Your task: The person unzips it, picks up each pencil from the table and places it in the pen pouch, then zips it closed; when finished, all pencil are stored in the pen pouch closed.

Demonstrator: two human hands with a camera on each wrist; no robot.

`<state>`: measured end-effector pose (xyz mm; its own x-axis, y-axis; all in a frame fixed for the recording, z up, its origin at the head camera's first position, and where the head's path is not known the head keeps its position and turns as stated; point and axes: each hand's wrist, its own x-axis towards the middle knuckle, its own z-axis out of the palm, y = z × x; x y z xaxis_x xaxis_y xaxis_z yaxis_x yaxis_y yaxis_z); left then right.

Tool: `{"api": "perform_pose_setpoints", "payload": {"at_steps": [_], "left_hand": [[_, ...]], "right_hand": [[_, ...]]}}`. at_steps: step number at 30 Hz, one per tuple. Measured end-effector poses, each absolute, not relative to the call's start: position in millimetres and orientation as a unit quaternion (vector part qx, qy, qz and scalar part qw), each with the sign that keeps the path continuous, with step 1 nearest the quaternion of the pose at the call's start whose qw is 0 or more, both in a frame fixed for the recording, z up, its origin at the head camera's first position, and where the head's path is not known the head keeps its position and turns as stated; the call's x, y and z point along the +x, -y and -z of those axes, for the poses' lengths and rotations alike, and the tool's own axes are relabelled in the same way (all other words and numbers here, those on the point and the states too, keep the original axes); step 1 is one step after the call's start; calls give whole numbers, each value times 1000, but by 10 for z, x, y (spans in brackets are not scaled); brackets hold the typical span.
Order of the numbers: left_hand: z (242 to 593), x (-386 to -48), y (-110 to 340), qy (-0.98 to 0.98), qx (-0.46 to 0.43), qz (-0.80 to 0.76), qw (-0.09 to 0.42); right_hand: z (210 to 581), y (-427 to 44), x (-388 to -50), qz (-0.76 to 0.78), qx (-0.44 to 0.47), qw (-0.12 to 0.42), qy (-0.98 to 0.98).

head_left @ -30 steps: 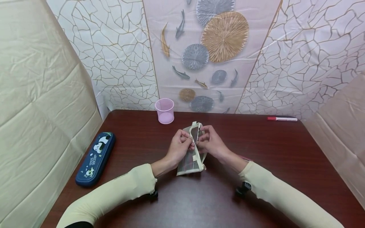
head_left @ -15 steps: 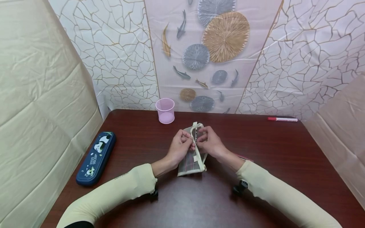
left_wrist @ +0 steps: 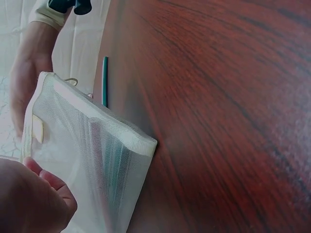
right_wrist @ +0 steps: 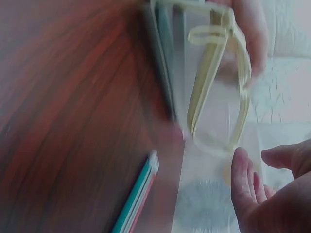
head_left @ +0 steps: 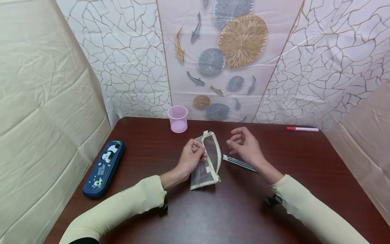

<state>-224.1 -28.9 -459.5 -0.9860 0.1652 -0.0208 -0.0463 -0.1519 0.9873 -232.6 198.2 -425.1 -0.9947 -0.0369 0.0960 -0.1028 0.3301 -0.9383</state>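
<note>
"Which step is this?"
"Holding the mesh pouch (head_left: 201,177) agape, I'd judge — the left hand (head_left: 190,157) pinches its edge, tilted, mid-table (head_left: 195,217)."
"And the right hand (head_left: 246,146)?"
"Empty, fingers loosely bent, near the pencils (head_left: 238,163) lying beside the pouch."
"Next move?"
"Picking those up would call for lowering that hand and pinching — with the pouch held steady."

We've got lettering (head_left: 100,171) on the navy panda pencil case (head_left: 105,166) and tiny print (head_left: 128,188) along the left sleeve (head_left: 122,205), neither readable from here!
</note>
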Motion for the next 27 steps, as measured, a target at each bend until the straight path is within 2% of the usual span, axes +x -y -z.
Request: {"api": "perform_pose_setpoints", "payload": {"at_steps": [5,9,22,27], "left_hand": [[4594,-2243,293,-651,46,-754,73],[4592,-2233,288,-656,45,-750,75],[4622,-2214,291,-658,49,-748,76],[4618,-2225,292,-662,58,-743,73]], "right_hand": [[4307,-2263,-2336,-543,41,49,837],[4369,-2439,-2343,-512,47,37,857],[4550,-2865,-2447,-344,141,-96,923],[4595,-3004,-2520,-344,177,-142,911]]}}
